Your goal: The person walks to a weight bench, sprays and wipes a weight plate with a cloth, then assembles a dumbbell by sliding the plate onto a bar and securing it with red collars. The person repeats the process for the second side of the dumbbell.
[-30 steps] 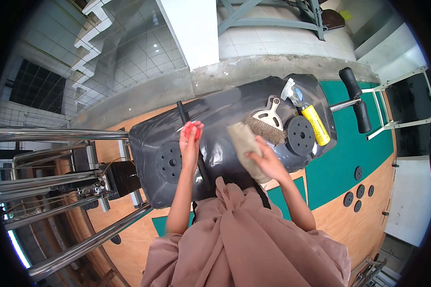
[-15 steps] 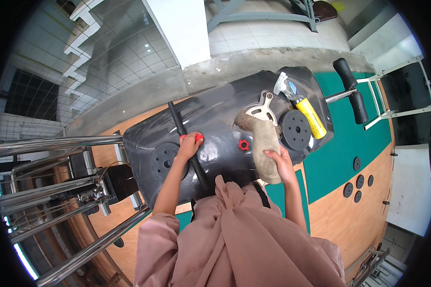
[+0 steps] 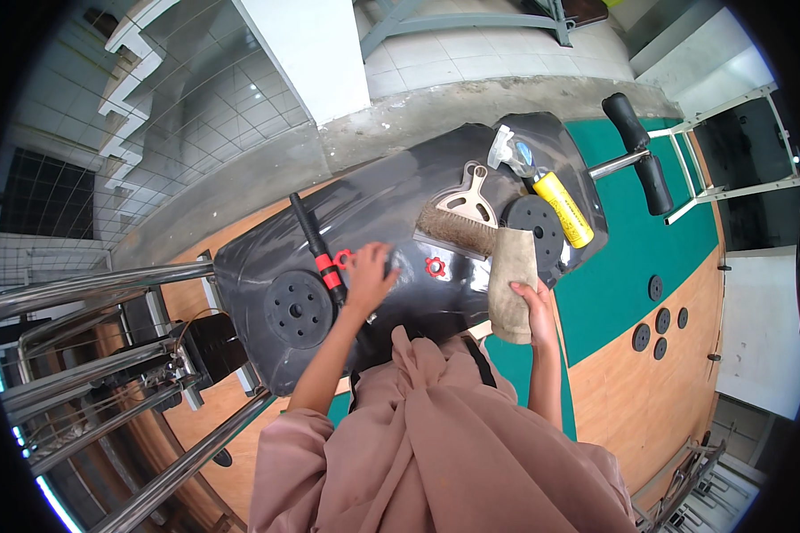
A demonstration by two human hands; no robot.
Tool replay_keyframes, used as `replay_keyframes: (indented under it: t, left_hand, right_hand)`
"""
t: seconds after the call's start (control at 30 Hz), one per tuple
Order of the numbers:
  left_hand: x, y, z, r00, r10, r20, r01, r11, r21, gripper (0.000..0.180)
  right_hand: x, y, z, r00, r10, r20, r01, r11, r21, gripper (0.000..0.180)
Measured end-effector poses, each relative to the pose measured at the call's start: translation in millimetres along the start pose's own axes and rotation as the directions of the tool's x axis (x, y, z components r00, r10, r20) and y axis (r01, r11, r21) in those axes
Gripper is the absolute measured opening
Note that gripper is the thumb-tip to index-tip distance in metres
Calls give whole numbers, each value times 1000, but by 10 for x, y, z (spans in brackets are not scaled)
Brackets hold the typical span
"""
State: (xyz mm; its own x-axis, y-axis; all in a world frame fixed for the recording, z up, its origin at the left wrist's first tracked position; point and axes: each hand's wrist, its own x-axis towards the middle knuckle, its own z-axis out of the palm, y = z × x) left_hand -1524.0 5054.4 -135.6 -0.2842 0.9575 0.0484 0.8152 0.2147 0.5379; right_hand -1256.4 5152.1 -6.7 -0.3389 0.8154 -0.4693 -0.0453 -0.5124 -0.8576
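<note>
My left hand (image 3: 369, 277) is over the black padded bench (image 3: 391, 191), fingers apart and holding nothing. Just left of its fingertips lies a black dumbbell bar (image 3: 309, 226) with red bands, a red star-shaped nut (image 3: 343, 258) beside it. A second red star nut (image 3: 435, 266) rests on the bench between my hands. In my right hand (image 3: 535, 306), thumb on top, is a folded beige cloth (image 3: 510, 266). Its far end reaches a hand brush (image 3: 458, 226) with a pale handle and brown bristles, which lies with a dustpan, mostly hidden.
One round black weight plate (image 3: 298, 309) lies at the bench's left, another (image 3: 533, 222) at its right near a yellow spray bottle (image 3: 563, 209). Several small plates (image 3: 662, 320) are on the floor at right. Chrome machine bars (image 3: 107, 284) stand at left.
My left hand has let go of the bar and moved right, its fingers spreading; the bar's red bands now show. The cloth in my right hand has shifted right, uncovering more of the brush.
</note>
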Motion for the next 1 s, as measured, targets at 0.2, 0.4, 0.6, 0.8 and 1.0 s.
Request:
replay_keyframes:
  t: [0.2, 0.4, 0.6, 0.8, 1.0]
  left_hand:
    - [83, 382, 575, 986, 143, 91, -117, 962, -246, 49]
    - [21, 500, 367, 974, -150, 170, 203, 250, -947, 36]
    - [16, 942, -335, 949, -308, 59, 47, -45, -998, 46]
    - [192, 811, -742, 859, -428, -281, -183, 257, -949, 48]
    - [170, 789, -1369, 912, -72, -403, -280, 610, -741, 51]
  right_hand:
    - [-23, 9, 61, 998, 3, 58, 3, 996, -92, 31]
    - [187, 92, 162, 926, -182, 331, 344, 772, -535, 31]
    - [109, -167, 994, 854, -374, 361, 520, 612, -596, 31]
    - [-149, -155, 1093, 835, -250, 491, 483, 761, -434, 27]
    - [-46, -756, 1105, 788, -427, 442, 594, 715, -369, 26]
